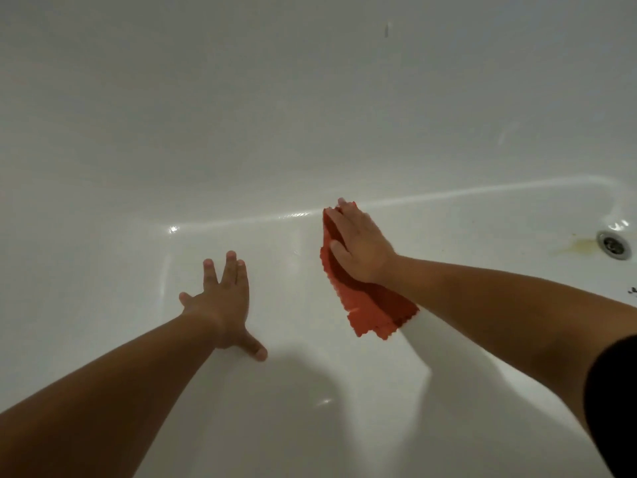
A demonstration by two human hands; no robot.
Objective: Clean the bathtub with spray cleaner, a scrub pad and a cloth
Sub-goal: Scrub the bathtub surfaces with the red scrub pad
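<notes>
Tub floor (310, 391) looks mostly clean, cloth-wipe stage. R hand (362, 250) fingers flat, pressing red cloth (375, 305) mid-frame; L hand (224, 305) splayed, empty. Yellow stain (579, 246) by drain (613, 246), right edge, not done.

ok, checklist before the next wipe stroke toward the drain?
1. Cloth under control: ok. The right hand presses on the red cloth, fingers laid along it.
2. Cloth on the surface: ok. It lies on the bathtub floor, by the crease to the far wall.
3. Support: ok. The left hand is flat on the floor, fingers spread, holding nothing.
4. Path to the drain: ok. Only bare tub shows between.
5. Area by the drain clean: not ok. A yellowish stain shows beside it.
6. Spray cleaner and scrub pad at hand: cannot tell. Neither is in view.
</notes>
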